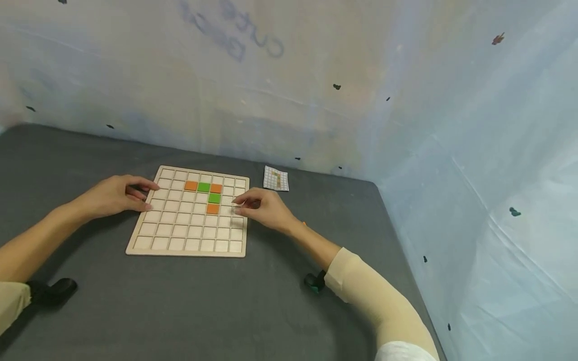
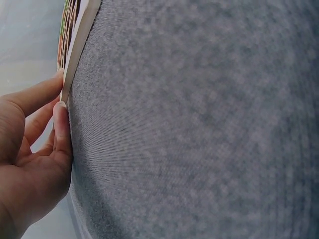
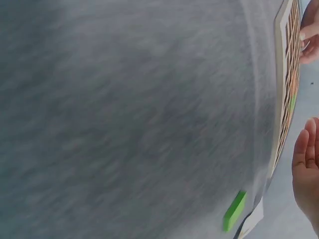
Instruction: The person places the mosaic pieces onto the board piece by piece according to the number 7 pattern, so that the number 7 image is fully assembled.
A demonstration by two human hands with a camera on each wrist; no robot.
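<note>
A pale wooden grid board (image 1: 179,244) lies on the dark table. Orange tiles (image 1: 212,208) and green tiles (image 1: 214,198) alternate in its squares, in a row that turns down toward the near side. My left hand (image 1: 118,195) is at the board's left edge, its thumb and fingertips touching the rim, as the left wrist view (image 2: 37,144) also shows. Over the right-hand squares hovers my right hand (image 1: 266,206), thumb and forefinger apart with nothing visible between them. In the right wrist view its fingers (image 3: 301,148) look extended and relaxed.
Behind the board's right side lies a small printed grid card (image 1: 276,179) with a coloured pattern. A loose green piece (image 3: 235,211) sits on the table near that card. A bit of orange (image 1: 304,223) peeks out beside the right wrist. Pale sheeting (image 1: 289,120) borders the table.
</note>
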